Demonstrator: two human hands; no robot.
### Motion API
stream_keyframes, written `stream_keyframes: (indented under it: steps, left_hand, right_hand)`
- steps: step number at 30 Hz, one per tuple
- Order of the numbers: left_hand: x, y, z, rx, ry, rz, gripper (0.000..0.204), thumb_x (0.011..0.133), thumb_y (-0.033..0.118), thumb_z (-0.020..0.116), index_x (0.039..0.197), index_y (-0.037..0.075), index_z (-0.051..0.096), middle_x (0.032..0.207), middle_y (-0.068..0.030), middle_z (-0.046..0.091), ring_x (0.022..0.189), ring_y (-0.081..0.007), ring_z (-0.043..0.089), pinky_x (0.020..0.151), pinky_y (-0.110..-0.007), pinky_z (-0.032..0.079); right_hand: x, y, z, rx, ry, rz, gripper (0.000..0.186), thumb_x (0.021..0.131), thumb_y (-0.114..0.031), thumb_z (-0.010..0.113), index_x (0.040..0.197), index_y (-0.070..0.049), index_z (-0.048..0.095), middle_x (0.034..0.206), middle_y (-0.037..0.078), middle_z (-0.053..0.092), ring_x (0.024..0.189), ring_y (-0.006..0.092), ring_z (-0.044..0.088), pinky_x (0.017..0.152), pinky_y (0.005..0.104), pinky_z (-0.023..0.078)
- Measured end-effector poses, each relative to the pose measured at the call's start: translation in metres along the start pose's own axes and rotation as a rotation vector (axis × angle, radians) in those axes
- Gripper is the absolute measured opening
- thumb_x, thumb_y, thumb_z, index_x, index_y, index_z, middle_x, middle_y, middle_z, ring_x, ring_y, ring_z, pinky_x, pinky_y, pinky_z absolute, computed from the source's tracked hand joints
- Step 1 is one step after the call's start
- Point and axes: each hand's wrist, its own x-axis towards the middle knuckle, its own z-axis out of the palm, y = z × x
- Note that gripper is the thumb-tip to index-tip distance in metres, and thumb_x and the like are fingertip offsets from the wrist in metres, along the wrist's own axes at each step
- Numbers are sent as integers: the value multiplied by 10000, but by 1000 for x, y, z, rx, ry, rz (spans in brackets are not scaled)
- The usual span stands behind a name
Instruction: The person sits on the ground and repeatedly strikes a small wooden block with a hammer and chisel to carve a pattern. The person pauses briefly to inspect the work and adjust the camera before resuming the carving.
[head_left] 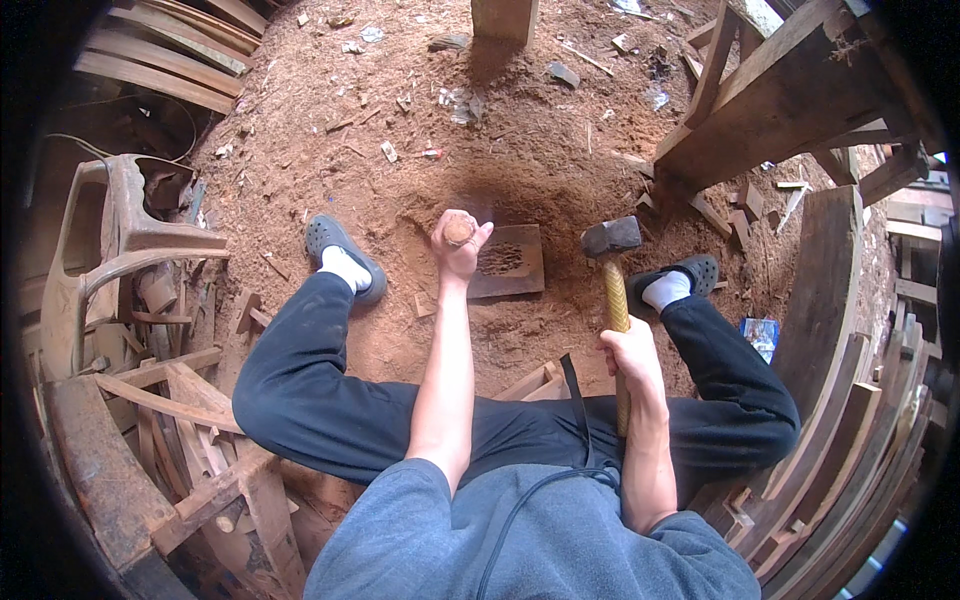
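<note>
On a sawdust floor, left fingers clench a chisel, right fingers a hammer.

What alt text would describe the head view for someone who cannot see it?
A seated person's left hand grips a round-topped wooden handle above a carved wooden block on sawdust-covered ground, while the right hand holds a hammer raised beside it. Stacked timber surrounds them.

Two hands: left hand closed round one wooden-handled chisel, right hand gripping one hammer. One carved wooden board on the sawdust floor. Two grey shoes. One dusty plastic chair at the floor's left edge.
</note>
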Motion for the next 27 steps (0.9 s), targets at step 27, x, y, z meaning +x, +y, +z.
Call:
stream_keyframes:
  steps: [27]
  left_hand:
    - [-11, -13, 2, 77, -267, 39, 343, 660, 187, 855, 832, 87, 576, 680, -20, 592, 620, -137, 584, 579, -285, 486]
  right_hand:
    - [-11, -47, 89, -746, -98, -215, 248, 739, -108, 567, 964, -17, 615, 871, 280, 646, 899, 445, 624, 787, 470, 491]
